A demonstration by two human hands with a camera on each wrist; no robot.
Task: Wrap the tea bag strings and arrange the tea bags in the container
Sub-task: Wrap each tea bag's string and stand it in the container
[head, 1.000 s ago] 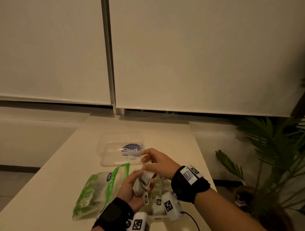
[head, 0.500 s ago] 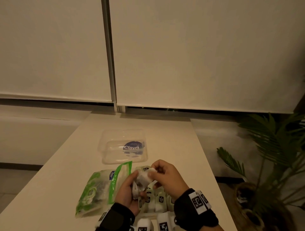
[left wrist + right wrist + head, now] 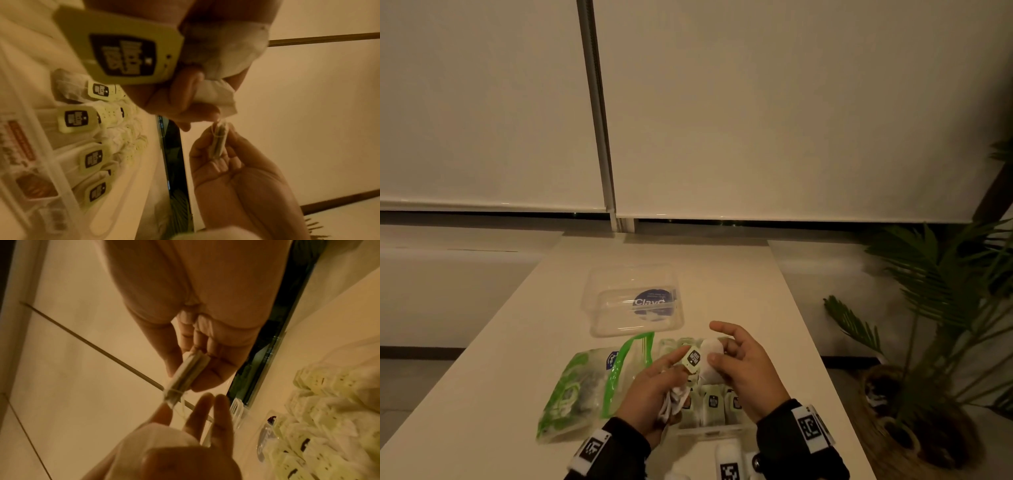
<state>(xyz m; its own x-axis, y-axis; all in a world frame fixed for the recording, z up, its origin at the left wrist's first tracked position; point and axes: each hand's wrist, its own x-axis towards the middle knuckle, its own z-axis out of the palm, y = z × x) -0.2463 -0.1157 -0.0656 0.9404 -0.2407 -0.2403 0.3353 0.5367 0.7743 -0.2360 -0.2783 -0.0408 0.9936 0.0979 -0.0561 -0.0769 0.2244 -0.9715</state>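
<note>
1. Head view: over a pale table (image 3: 722, 274), the right hand (image 3: 743, 370) pinches a white tea bag (image 3: 710, 359) between thumb and fingers. The left hand (image 3: 654, 390) grips a bunch of tea bags (image 3: 673, 404), a green tag (image 3: 692, 358) at its fingertips. A clear container (image 3: 709, 430) with rows of tea bags lies under the hands, a green pouch (image 3: 575, 383) to its left, a clear lid (image 3: 633, 301) beyond.
2. Left wrist view: the tag (image 3: 123, 52) is close and blurred; the container's rows sit below.
3. Right wrist view: thin string (image 3: 174, 391) circles the pinched bag's end.
</note>
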